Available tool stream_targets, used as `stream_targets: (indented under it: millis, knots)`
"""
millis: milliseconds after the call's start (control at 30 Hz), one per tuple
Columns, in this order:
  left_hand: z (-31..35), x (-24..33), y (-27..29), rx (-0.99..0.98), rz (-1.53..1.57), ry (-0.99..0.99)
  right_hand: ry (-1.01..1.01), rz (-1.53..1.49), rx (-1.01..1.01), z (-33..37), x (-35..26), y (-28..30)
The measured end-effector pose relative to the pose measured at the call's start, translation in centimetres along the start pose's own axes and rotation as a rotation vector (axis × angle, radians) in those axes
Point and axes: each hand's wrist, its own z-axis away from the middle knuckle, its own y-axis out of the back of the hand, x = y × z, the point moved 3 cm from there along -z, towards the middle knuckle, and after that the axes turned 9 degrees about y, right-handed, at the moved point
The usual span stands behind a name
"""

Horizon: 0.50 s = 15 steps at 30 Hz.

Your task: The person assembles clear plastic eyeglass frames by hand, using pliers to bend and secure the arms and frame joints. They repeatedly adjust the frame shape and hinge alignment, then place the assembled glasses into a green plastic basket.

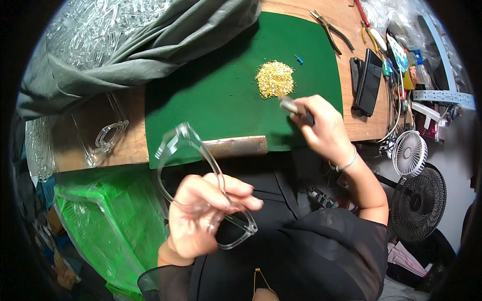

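Here, left hand point(201, 215) closed on a clear eyeglass frame point(201, 180) held above the lap, right hand point(324, 129) gripping a small metal tool point(293, 108) beside the gold pile point(274, 79) on the green mat point(221, 90), table point(125, 140) beneath

- Clear glossy plastic frame point(201, 185) in the left hand point(201, 220).
- Matt green felt mat point(221, 95) beneath the right hand point(324, 130).
- Shiny gold metal bits point(274, 79) just beyond it.
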Motion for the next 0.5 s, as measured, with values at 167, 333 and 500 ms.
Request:
stream_targets:
  millis: [167, 333, 500]
  knots:
    - [-0.8, -0.9, -0.4, 0.185, -0.184, 0.124, -0.099, 0.079, 0.035, -1.2, 3.3, -3.6]
    - [0.1, -1.3, 1.1, 0.275, -0.250, 0.061, -0.163, 0.067, 0.017, -1.6, 2.8, -3.7]
    - [-0.4, -2.5, 0.5, 0.191, -0.407, 0.126, -0.195, 0.103, 0.055, -1.8, 2.3, -4.3]
